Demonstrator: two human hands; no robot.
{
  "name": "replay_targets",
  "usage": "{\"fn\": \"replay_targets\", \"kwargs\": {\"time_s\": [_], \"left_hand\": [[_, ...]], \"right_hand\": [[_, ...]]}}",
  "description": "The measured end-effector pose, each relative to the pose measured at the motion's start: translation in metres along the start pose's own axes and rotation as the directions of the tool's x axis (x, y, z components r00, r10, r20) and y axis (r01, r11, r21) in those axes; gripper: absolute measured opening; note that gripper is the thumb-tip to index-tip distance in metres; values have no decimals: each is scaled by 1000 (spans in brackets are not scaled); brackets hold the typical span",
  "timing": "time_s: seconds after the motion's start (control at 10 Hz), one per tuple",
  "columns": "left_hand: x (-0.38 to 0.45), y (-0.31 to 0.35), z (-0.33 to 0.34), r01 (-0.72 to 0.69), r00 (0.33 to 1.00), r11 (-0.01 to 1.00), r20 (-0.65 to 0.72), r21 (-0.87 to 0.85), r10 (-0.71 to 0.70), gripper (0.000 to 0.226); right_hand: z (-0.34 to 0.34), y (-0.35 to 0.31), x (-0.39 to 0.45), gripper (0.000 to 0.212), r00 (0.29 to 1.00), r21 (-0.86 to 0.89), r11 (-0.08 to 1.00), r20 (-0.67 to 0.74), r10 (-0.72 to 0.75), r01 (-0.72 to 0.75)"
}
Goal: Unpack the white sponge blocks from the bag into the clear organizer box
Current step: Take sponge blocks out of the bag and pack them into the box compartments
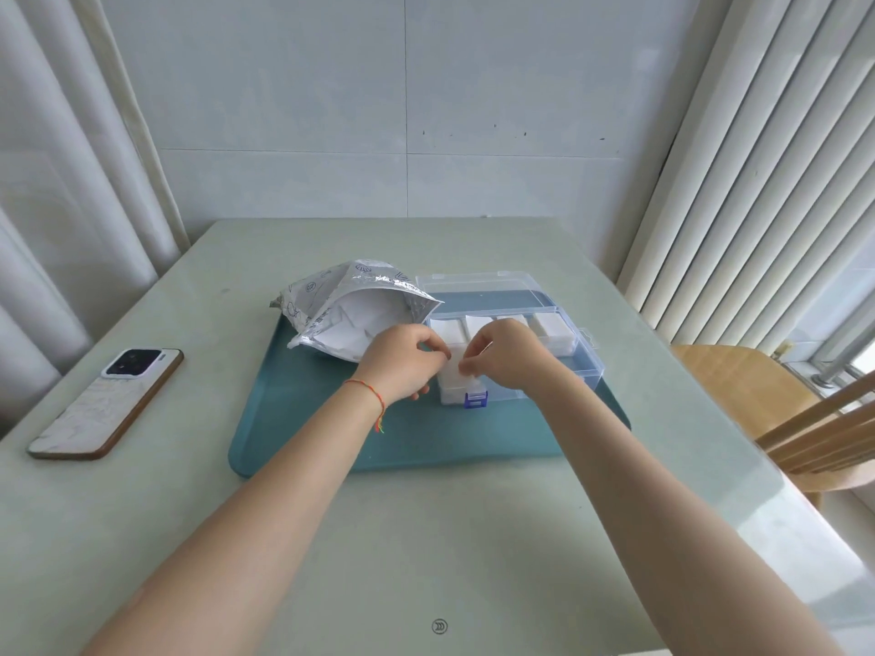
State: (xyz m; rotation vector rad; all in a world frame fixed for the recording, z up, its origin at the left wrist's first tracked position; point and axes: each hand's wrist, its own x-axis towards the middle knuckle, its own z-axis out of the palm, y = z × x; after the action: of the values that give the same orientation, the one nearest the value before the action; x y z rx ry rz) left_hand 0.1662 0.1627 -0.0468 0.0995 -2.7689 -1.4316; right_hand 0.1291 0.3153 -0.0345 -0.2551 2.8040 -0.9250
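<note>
A clear organizer box [587, 366] with its lid folded back and a blue latch lies on a teal tray [308, 419]. Several white sponge blocks [551, 330] fill its far row of compartments. A silver-lined bag [345, 314] lies open at the box's left, with more white blocks inside. My left hand [400, 362] and my right hand [502, 355] meet over the box's near left compartment. Both pinch one white sponge block [452, 366] by its top edge there. The lower part of that block is hidden by my fingers.
A phone [106, 402] lies face down on the pale green table [426, 537] at the left. A wooden chair [757, 409] stands at the right edge, beside window blinds. A curtain hangs at the left and a tiled wall is behind the table.
</note>
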Motion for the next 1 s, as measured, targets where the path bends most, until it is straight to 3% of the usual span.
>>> {"fn": "replay_targets", "kwargs": {"time_s": [0.1, 0.2, 0.3, 0.4, 0.5, 0.6, 0.7, 0.8, 0.9, 1.0], "left_hand": [[1, 0, 0, -67, 998, 984, 13, 163, 66, 19], [1, 1, 1, -145, 983, 956, -70, 254, 167, 19], [-2, 2, -3, -223, 888, 952, -360, 211, 288, 15], [-6, -6, -19, -248, 733, 923, -566, 293, 377, 11], [-6, -26, -43, -189, 585, 870, -659, 456, 473, 9], [-6, -48, -66, -99, 607, 872, -666, 479, 434, 14], [-9, -60, -84, -82, 779, 952, -577, 296, 247, 23], [-11, -60, -91, -125, 838, 979, -512, 160, 190, 34], [-10, -57, -92, -171, 856, 985, -492, 24, 160, 37], [-8, -57, -91, -172, 875, 982, -470, -76, 117, 37]], "right_hand": [[2, 1, 1, 11, 1000, -122, 992, 3, -18, 18], [3, 1, 0, 8, 1000, -204, 979, -18, -22, 18], [-3, -9, -4, 6, 987, -215, 974, -129, -96, 67], [-1, -30, -8, 12, 961, -133, 975, -191, -200, 177], [15, -56, -6, 18, 942, -70, 958, -180, -285, 276], [38, -77, 4, 21, 951, -1, 957, -113, -288, 289], [57, -98, 17, 42, 980, 80, 977, -50, -194, 197], [66, -116, 24, 48, 999, 306, 951, 21, 26, -31], [66, -125, 30, 38, 989, 455, 878, 64, 133, -148], [70, -123, 47, 18, 983, 417, 890, 66, 171, -183]]}}
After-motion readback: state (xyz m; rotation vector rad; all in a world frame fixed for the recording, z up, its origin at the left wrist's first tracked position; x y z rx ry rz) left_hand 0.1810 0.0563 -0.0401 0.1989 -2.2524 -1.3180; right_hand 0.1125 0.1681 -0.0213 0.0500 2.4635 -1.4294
